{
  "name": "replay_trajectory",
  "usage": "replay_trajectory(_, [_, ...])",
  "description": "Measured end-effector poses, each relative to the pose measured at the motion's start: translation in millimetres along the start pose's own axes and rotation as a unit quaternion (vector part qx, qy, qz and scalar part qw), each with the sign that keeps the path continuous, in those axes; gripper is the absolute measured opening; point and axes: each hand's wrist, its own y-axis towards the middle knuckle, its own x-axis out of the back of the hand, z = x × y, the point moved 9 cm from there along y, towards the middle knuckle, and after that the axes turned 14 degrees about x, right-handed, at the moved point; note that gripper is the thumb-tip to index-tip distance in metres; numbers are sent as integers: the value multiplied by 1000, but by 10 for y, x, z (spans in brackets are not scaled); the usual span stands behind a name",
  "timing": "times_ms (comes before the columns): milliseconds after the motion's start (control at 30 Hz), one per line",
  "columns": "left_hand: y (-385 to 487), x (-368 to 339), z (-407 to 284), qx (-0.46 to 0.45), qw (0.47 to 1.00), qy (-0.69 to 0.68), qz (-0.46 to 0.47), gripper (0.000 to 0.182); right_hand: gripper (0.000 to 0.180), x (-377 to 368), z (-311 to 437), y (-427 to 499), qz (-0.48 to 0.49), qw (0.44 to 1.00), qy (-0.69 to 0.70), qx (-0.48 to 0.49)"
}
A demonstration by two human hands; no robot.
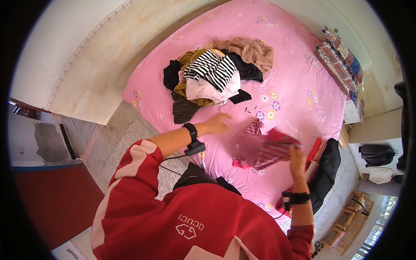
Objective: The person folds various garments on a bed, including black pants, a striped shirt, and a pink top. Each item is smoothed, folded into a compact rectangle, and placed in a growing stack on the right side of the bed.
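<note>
My right hand (pixel 297 161) grips the right edge of a red and grey striped garment (pixel 269 149), which is partly blurred over the pink bed sheet. My left hand (pixel 218 123) is lifted to the left of this garment, blurred, with no cloth visible in its fingers. Beyond the left hand lies a heap of clothes. A black and white striped garment (pixel 211 70) rests on a pale pink folded garment (pixel 211 89). Around them are an olive garment (pixel 191 58), black pieces (pixel 245 66), a dark ribbed cloth (pixel 183 109) and a sheer brown cloth (pixel 248 50).
The bed's pink floral sheet (pixel 292 87) spreads before me. Black cloth (pixel 326 175) and red cloth (pixel 314 151) lie at its right edge. Folded patterned bedding (pixel 341 60) is stacked at the far right. A wooden rack (pixel 347 221) stands on the floor beyond.
</note>
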Motion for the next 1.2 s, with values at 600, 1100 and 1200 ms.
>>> replay_trajectory(600, [1378, 1647, 1081, 104, 879, 400, -237, 55, 27, 657, 416, -940, -354, 935, -14, 13])
replay_trajectory(1100, [671, 4847, -442, -46, 871, 170, -459, 53, 34, 369, 538, -447, -360, 932, 32, -31])
replay_trajectory(1200, [429, 4602, -477, -68, 849, 175, -494, 53, 34, 448, 1008, -244, -369, 928, 20, 52])
